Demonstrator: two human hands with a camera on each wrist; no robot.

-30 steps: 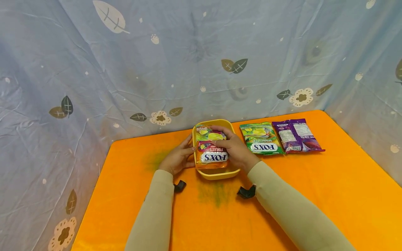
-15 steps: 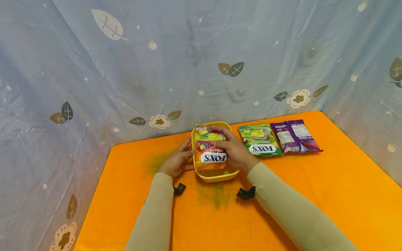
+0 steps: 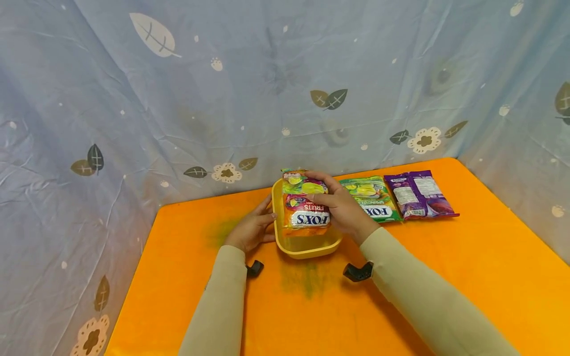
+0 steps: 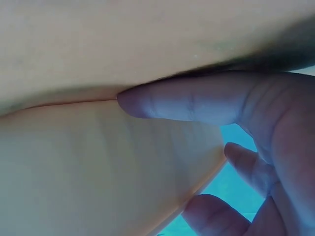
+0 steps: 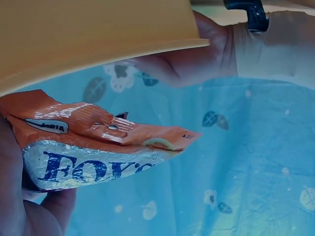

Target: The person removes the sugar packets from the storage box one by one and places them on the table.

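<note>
My right hand [image 3: 347, 210] grips a Fox's Fruits candy bag [image 3: 306, 203], orange, red and green, with thumb and fingers at its right side. The bag is over a yellow rectangular tub [image 3: 307, 254]; its top end overlaps the far rim in the head view. From the right wrist, the bag [image 5: 93, 164] shows its crinkled end beside the tub's rim [image 5: 123, 51]. My left hand [image 3: 251, 228] rests against the tub's left side. In the left wrist view, its extended fingers [image 4: 182, 101] touch the outer wall [image 4: 98, 157].
Right of the tub lies a green Fox's Spring Tea bag [image 3: 371, 195], partly behind my right hand. Beside it is a purple candy bag [image 3: 420, 195]. All stand on an orange table [image 3: 303, 316], with a patterned blue cloth [image 3: 285, 89] close behind the tub.
My right hand has moved the Fruits bag slightly up and to the right, baring more of the tub's left inside. The left hand stays at the tub's side.
</note>
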